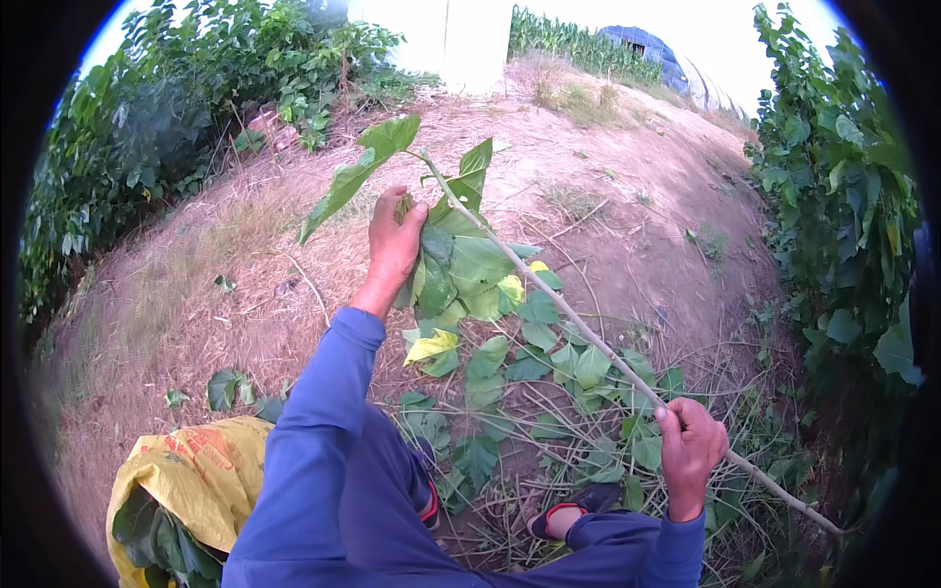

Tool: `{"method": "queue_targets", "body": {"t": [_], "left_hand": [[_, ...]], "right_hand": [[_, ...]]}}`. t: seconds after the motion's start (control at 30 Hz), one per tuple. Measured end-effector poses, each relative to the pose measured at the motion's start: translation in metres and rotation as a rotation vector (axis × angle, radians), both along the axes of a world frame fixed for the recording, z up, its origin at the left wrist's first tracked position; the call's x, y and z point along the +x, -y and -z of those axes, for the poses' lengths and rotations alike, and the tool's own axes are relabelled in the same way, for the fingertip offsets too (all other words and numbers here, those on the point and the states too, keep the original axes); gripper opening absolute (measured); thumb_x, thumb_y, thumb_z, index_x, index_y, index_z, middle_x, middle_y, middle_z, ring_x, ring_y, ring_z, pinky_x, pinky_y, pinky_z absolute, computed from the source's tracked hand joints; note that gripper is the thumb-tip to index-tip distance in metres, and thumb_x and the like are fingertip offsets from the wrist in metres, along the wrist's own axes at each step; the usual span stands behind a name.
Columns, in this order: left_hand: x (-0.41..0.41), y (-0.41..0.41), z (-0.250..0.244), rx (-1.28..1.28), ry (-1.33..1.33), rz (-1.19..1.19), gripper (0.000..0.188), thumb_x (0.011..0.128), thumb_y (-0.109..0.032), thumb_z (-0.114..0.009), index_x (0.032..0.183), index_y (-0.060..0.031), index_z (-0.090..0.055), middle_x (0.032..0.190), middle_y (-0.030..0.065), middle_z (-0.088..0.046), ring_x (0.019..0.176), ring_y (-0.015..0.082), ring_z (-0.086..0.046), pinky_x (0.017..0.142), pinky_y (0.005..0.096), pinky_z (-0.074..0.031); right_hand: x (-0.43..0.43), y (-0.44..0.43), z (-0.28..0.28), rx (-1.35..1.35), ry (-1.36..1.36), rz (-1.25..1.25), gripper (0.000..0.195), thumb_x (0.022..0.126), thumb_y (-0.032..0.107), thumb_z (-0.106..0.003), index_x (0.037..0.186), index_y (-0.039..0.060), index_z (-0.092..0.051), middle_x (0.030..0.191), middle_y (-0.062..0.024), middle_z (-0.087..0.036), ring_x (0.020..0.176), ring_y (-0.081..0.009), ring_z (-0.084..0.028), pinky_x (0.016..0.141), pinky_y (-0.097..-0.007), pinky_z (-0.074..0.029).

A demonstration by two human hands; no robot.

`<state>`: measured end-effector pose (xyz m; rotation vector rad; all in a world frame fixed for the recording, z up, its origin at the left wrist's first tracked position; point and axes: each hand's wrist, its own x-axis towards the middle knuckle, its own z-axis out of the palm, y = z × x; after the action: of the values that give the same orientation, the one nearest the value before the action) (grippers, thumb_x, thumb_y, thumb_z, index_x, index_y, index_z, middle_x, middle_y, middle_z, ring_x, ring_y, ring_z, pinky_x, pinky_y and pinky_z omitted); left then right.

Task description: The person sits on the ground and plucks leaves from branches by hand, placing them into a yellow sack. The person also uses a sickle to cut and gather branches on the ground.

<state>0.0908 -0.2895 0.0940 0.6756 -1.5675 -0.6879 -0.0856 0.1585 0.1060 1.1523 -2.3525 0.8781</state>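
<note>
A long, thin cut branch (pixel 559 301) slants across the view, its tip at the upper middle and its thick end at the lower right. My right hand (pixel 691 448) is closed around its lower, bare stretch. Near the tip, my left hand (pixel 397 235) grips a bunch of broad green leaves (pixel 459 261) beside the stem; its fingertips are partly hidden. A few large leaves (pixel 378 158) still hang at the branch's tip. To my left, a yellow woven plastic sack (pixel 213 459) bearing red writing holds dark green leaves (pixel 165 540) at its mouth.
Fallen leaves (pixel 485 375) and stripped twigs (pixel 529 422) litter the soil around my shoes (pixel 581 507). Dense leafy bushes stand at left (pixel 191 95) and right (pixel 845 184). Dry straw covers the dirt ground (pixel 242 264). Farther off are a white wall (pixel 470 44) and tall crop plants (pixel 581 48).
</note>
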Motion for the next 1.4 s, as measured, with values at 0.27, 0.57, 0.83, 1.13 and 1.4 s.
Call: {"method": "queue_targets", "body": {"t": [0.27, 0.57, 0.83, 1.13, 1.4], "left_hand": [[0.013, 0.013, -0.021, 0.274, -0.277, 0.524, 0.033, 0.09, -0.012, -0.065, 0.119, 0.0021, -0.063, 0.095, 0.0042, -0.066, 0.082, 0.0104, -0.062, 0.074, 0.0253, -0.053], [0.013, -0.01, -0.041, 0.311, -0.4, 0.609, 0.042, 0.086, -0.004, -0.057, 0.128, 0.0017, -0.061, 0.096, 0.0044, -0.067, 0.076, 0.009, -0.063, 0.07, 0.0224, -0.054], [0.016, -0.017, -0.044, 0.469, -0.571, 0.808, 0.027, 0.086, -0.005, -0.062, 0.112, -0.0001, -0.065, 0.088, 0.005, -0.067, 0.074, 0.0128, -0.066, 0.069, 0.0266, -0.057], [0.012, -0.024, -0.042, 0.448, -0.599, 0.75, 0.013, 0.086, -0.003, -0.07, 0.097, -0.0036, -0.066, 0.083, 0.0019, -0.064, 0.071, 0.0104, -0.063, 0.063, 0.0245, -0.054], [0.002, -0.037, -0.031, 0.49, -0.606, 0.605, 0.017, 0.088, -0.002, -0.067, 0.104, 0.0002, -0.063, 0.085, 0.0053, -0.065, 0.069, 0.0128, -0.064, 0.062, 0.0256, -0.055]], "right_hand": [[0.011, 0.001, -0.002, -0.055, -0.052, -0.069, 0.012, 0.076, 0.014, -0.073, 0.075, 0.0071, -0.063, 0.069, -0.0049, -0.062, 0.062, -0.0248, -0.058, 0.06, -0.0377, -0.033], [0.012, -0.001, -0.005, -0.053, -0.08, -0.084, 0.012, 0.076, 0.014, -0.073, 0.075, 0.0079, -0.063, 0.068, -0.0046, -0.06, 0.062, -0.0239, -0.057, 0.061, -0.0372, -0.034], [0.014, -0.001, -0.005, -0.074, -0.042, -0.093, 0.012, 0.076, 0.013, -0.074, 0.075, 0.0083, -0.063, 0.067, -0.0046, -0.059, 0.061, -0.0238, -0.056, 0.061, -0.0368, -0.033], [0.01, 0.0, -0.004, -0.051, -0.095, -0.062, 0.012, 0.078, 0.014, -0.074, 0.079, 0.0093, -0.063, 0.066, -0.0047, -0.058, 0.061, -0.0237, -0.055, 0.062, -0.0364, -0.033], [0.007, 0.006, 0.002, -0.042, -0.061, -0.027, 0.011, 0.078, 0.014, -0.073, 0.079, 0.009, -0.063, 0.068, -0.005, -0.059, 0.062, -0.0238, -0.056, 0.063, -0.0364, -0.034]]}}
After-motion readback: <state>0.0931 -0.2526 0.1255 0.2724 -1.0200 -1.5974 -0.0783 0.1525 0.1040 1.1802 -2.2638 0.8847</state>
